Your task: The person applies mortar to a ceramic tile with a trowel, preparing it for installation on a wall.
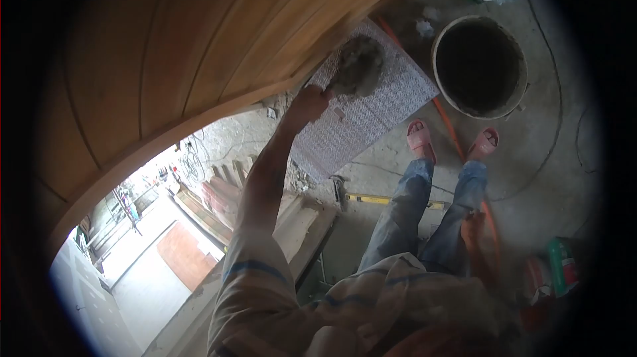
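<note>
My left hand [310, 106] reaches up and forward, closed on what looks like the handle of a trowel. Grey mortar [360, 66] is at the far end of it, covering the blade, over a pale patterned sheet [371, 115]. Low beside my right leg hangs my right hand [472, 227]; it is dim and blurred, and its fingers cannot be made out. A round bucket [436, 68] with dark contents stands right of the sheet.
Wooden panelling [219, 32] fills the upper left. A yellow level [368, 199] lies on the floor near my feet in pink sandals [419, 141]. An orange hose [448, 125] runs between them. Stacked boards [215, 198] are at the left; a green package [563, 266] is lower right.
</note>
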Motion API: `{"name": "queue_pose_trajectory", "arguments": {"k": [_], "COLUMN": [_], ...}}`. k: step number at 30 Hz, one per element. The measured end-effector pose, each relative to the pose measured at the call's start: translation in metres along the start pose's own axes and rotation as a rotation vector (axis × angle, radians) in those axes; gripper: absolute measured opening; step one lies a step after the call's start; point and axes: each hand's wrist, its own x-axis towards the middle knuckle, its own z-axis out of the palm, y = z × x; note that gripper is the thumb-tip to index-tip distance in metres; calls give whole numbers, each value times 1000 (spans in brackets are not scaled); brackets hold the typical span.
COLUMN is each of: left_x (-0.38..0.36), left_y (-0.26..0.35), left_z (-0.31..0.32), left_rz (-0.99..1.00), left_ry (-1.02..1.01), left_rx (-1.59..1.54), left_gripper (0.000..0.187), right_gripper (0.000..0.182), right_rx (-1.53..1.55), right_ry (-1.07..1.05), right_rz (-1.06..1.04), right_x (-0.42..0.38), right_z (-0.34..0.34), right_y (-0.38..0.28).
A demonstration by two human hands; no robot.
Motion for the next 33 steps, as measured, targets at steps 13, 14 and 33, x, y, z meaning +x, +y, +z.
{"name": "queue_pose_trajectory", "arguments": {"k": [13,14,33], "left_x": [-24,-31,-65], "left_y": [24,34,107], "left_z": [91,90,168], "left_rz": [-76,-125,-432], "left_ry": [25,-20,45], "left_rx": [-866,-884,-1319], "left_gripper": [42,42,36], "right_gripper": [31,32,27], "right_rx": [-90,-116,-170], "right_ry": [-105,-109,-60], "right_rz": [28,14,-70], "right_x": [2,6,26], "right_z": [-18,-21,-54], "right_y": [-16,-16,-36]}}
